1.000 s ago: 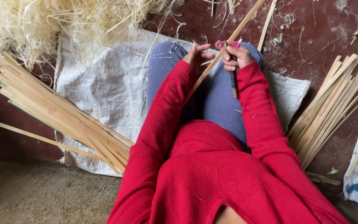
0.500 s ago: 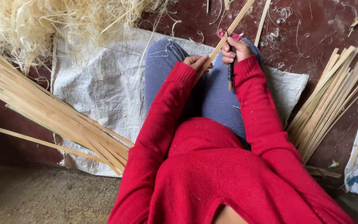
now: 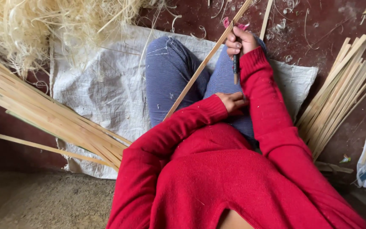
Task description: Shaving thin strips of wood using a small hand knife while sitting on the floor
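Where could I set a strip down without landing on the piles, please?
The white sack is bare between the left stack and the striped leg. The dusty floor below that stack is open too. Crowded spots: the shavings heap top left and the right stack.

Matt wood, woven cloth, rough floor

Your long strip (image 3: 200,72) is pale, smooth split wood; the sack (image 3: 102,93) under you is coarse woven plastic cloth; the floor (image 3: 318,25) looks rough, dull reddish-brown.

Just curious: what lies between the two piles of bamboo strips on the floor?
In the head view, the seated person's striped legs on a white woven sack.
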